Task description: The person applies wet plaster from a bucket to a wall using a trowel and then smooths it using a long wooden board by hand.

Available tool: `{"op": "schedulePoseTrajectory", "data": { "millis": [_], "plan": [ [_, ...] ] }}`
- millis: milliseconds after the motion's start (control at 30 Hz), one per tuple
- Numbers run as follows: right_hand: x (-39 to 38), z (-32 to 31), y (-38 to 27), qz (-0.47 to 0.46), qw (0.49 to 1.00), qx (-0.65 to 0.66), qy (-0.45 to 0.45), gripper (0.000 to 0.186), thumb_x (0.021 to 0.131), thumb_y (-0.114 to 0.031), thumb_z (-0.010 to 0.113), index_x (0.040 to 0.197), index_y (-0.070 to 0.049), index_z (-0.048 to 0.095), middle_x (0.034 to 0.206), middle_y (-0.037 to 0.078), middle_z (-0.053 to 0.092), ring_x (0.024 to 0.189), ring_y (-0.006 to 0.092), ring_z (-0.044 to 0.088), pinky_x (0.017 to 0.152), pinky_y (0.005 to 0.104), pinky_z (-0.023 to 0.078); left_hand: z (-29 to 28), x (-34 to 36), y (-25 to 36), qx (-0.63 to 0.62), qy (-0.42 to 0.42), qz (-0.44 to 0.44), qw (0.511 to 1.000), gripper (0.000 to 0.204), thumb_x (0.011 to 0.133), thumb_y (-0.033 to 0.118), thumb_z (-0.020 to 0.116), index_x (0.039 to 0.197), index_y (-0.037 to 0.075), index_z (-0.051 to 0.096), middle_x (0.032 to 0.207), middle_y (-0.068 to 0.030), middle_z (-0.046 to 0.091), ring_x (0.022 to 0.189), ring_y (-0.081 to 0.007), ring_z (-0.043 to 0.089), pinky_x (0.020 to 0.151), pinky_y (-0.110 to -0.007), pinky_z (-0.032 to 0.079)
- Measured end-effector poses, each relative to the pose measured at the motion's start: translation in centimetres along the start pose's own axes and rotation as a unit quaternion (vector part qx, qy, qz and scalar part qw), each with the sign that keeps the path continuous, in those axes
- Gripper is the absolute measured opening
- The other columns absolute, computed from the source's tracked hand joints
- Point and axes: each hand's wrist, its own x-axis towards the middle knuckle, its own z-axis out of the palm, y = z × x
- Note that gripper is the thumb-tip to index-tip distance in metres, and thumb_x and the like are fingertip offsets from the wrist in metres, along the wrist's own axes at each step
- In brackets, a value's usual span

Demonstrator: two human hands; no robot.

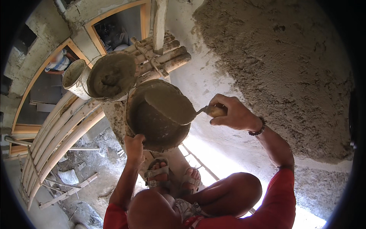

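Note:
My right hand is closed round the wooden handle of a trowel. Its broad blade, coated in grey-brown mortar, lies over the mouth of a round, mortar-caked bucket. With my left hand I grip the near left rim of this bucket, fingers closed on it. Dark wet residue shows inside, partly hidden behind the blade. Just beyond, to the left, stands a second bucket heaped with wet mortar. Farther left is a smaller white bucket, splashed with mortar.
Lashed bamboo poles run behind the buckets and curve down at the left. The wall on the right carries rough wet plaster. Below the planks under my sandalled feet lies a rubble-strewn floor. Wood-framed openings are at upper left.

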Motion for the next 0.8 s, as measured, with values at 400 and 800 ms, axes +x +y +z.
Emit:
{"op": "schedulePoseTrajectory", "data": {
  "millis": [400,800],
  "plan": [
    [-4.3,-14.0,10.8,0.191,0.901,-0.137,0.364,0.046,0.093,-0.031,0.061,0.127,-0.001,0.055,0.078,0.004,0.061,0.054,0.0072,0.052,0.049,0.0242,0.046,1.2,-0.1,1.0,0.020,-0.003,-0.002,1.000,0.029,0.068,-0.003,0.053,0.095,-0.005,0.062,0.081,-0.0039,0.060,0.066,-0.0140,0.057,0.060,-0.030,0.047],
    [4.7,8.9,4.0,-0.105,0.908,-0.402,0.059,0.024,0.089,-0.016,0.057,0.111,-0.007,0.058,0.075,0.013,0.059,0.070,0.0298,0.062,0.062,0.0402,0.053,3.4,-1.2,2.5,0.060,-0.022,0.031,0.997,0.022,0.069,-0.004,0.053,0.089,-0.004,0.062,0.069,0.0003,0.056,0.054,-0.0077,0.048,0.047,-0.025,0.037]
  ]
}}
